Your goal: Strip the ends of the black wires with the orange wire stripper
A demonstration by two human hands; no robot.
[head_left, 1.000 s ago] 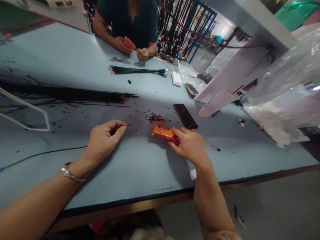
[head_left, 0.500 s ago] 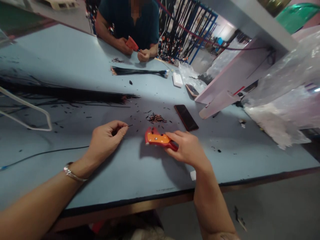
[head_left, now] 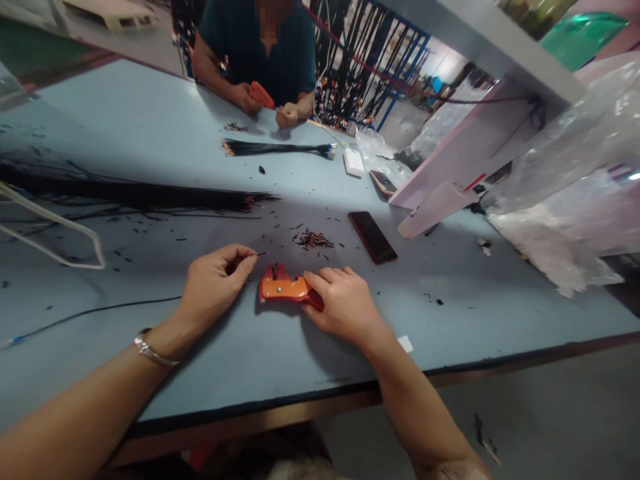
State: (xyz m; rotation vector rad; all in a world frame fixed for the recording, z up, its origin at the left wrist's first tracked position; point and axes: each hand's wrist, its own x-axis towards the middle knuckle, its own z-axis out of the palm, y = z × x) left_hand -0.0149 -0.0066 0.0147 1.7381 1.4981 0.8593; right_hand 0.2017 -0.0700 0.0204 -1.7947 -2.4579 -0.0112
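Observation:
My left hand [head_left: 215, 280] pinches a thin black wire [head_left: 105, 309], whose short tip sticks out past my thumb and forefinger. The rest of that wire trails left over the table to a blue end. In my right hand [head_left: 343, 303] is a wire stripper [head_left: 287, 289] with a red body and an orange side plate. Its jaws point left, just right of the wire tip and apart from it. Behind the tool lies a small pile of copper and black wire scraps [head_left: 313, 239].
A long bundle of black wires [head_left: 190, 197] lies on the left, near a white bent frame [head_left: 95, 247]. A black phone [head_left: 373, 237] lies right of the scraps. Across the table [head_left: 240, 373], a person [head_left: 255, 60] holds a red tool near a smaller wire bundle [head_left: 280, 148].
My right hand has brought the wire stripper left and slightly nearer to me, closer to the wire tip. My left hand has barely shifted.

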